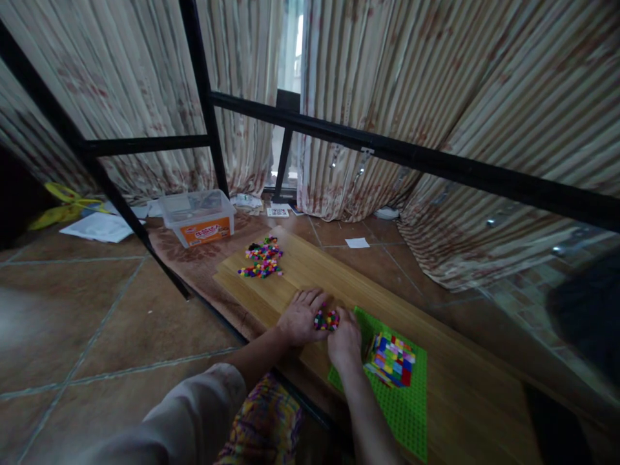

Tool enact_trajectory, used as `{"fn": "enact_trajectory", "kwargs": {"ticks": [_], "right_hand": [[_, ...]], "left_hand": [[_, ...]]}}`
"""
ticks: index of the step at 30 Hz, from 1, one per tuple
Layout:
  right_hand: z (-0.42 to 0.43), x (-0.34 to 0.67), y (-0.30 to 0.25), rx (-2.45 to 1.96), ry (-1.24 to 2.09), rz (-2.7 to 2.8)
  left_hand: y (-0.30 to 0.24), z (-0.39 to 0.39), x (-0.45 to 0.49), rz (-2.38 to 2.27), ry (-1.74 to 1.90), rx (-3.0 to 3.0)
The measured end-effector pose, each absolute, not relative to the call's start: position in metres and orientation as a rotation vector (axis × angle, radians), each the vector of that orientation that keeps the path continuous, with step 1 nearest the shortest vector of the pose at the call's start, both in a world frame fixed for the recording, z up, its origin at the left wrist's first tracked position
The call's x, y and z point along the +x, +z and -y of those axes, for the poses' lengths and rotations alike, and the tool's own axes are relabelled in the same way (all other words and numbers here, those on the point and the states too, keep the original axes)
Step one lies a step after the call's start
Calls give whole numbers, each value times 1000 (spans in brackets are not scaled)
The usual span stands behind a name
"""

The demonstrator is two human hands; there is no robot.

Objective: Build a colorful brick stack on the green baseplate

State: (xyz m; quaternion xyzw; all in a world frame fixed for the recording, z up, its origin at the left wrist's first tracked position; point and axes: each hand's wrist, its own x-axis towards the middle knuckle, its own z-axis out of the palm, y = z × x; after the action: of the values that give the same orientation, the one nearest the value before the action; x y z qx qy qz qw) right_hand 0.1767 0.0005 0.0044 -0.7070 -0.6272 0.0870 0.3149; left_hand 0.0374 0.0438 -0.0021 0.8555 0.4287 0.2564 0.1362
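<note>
1. Closest to me is a pale sleeve [194,407], below the left grip [303,318], with patterned cloth [268,420] just to its right.
2. I read the left grip as a bare hand, palm down, loosely cupped rather than closed, its fingers reaching along the far side of some small bricks [325,320].
3. My right grip [346,339] curls its fingers at the right edge of those small bricks; I cannot tell how tightly it closes, or whether it pinches any.
4. So the small bricks sit between the two grips, over the tabletop [455,361]; I cannot tell whether any are lifted.
5. Just right of the right grip lies a green baseplate [411,416], partly under the right forearm [368,413] and carrying a multicoloured brick build [392,361].
6. Beyond the left grip, well apart from it, I see a pile of loose bricks [261,258]; farther off stands a clear tub [198,219] with an orange label [204,232].
7. As I judge it, the step in hand is working the small bricks with both grips; gathering or joining, I cannot say. To me, the next move calls for close fingers, so none scatter, and a forearm clear of the brick build.
</note>
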Motion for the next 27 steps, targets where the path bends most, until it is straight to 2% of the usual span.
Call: {"fn": "enact_trajectory", "kwargs": {"ticks": [8, 15, 27], "right_hand": [[-1, 175, 5, -1791, 352, 1705], [-1, 187, 4, -1839, 178, 1664], [-14, 181, 8, -1838, 195, 1812]], "left_hand": [[-3, -44, 38, -1191, 761, 2432], [-2, -42, 39, -1201, 736, 2439], [2, -39, 40, -1208, 773, 2477]]}}
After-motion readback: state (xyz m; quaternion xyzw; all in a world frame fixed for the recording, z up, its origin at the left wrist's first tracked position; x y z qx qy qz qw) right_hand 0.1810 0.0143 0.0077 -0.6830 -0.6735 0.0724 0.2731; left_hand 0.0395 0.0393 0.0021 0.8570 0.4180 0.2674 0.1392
